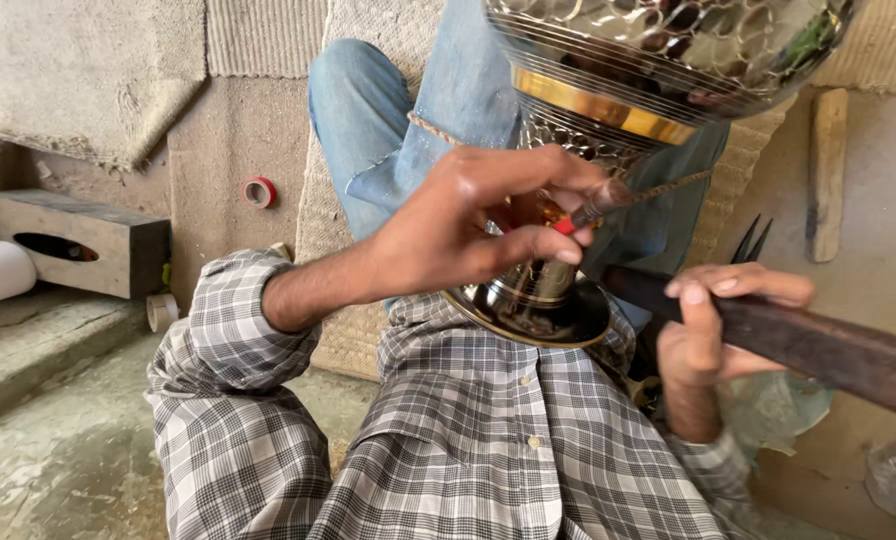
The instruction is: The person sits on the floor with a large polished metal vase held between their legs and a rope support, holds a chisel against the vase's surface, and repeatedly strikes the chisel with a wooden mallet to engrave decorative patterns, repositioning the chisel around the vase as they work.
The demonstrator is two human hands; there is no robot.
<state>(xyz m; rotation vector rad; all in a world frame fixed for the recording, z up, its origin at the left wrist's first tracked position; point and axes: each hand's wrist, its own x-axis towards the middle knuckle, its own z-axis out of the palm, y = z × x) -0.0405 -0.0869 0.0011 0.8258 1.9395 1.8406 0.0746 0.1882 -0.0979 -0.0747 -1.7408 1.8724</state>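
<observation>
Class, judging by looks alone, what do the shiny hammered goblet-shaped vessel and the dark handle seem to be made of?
Shiny hammered goblet-shaped vessel: probably polished metal, silvery with a brass-coloured band; its dimples mirror the surroundings. Dark handle in the right hand: likely worn wood, matte brown and streaked.

Cut off by the top edge: upper bowl of the hammered metal vessel (658, 60). Cut off at right: far end of the dark wooden handle (828, 350). Hidden behind the left hand (458, 235): part of the vessel's stem. Blurred: tip of the red-handled tool (593, 210). Half hidden beyond the right hand (713, 330): dark pronged tool (753, 240)
</observation>
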